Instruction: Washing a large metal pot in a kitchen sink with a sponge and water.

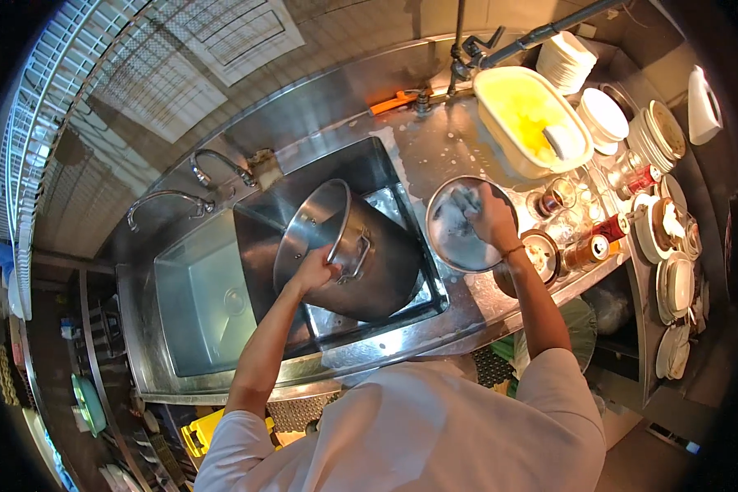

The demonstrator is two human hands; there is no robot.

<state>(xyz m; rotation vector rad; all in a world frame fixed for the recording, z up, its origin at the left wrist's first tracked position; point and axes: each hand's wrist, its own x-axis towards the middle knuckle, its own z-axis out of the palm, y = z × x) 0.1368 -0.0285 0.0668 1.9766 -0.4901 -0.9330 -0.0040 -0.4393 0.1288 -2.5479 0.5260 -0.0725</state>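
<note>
A large metal stockpot (381, 264) lies tilted over the right basin of a double sink, its mouth turned towards the left. My left hand (317, 269) grips the pot's rim near a side handle. To the right, a round metal bowl or pan (461, 246) with suds in it rests on the steel counter. In it, my right hand (492, 215) holds a greyish scrubbing pad or cloth (465, 200), partly hidden by the fingers.
Two curved faucets (172, 194) stand behind the left basin (206, 295). A tub of yellow liquid (492, 123) sits at the back right. Glasses, drink cans (612, 227), stacked plates (646, 138) and bowls (603, 117) crowd the right side. An orange-handled tool (393, 103) lies by the back wall.
</note>
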